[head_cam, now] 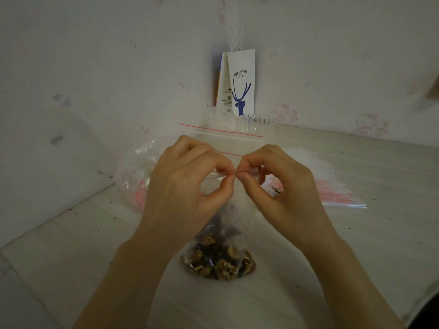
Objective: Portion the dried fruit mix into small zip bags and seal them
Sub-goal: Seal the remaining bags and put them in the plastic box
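Note:
A small clear zip bag hangs in front of me, its bottom full of walnuts and dark dried fruit and resting on the white table. My left hand and my right hand both pinch the bag's red-lined zip strip at its middle, thumbs and forefingers nearly touching each other. A larger clear zip bag with a red line stands behind my hands. A stack of empty zip bags lies flat to the right.
A crumpled clear plastic bag lies at the left by the wall. A white paper coffee bag stands in the corner, with a clear plastic cup before it. Crumbs dot the table.

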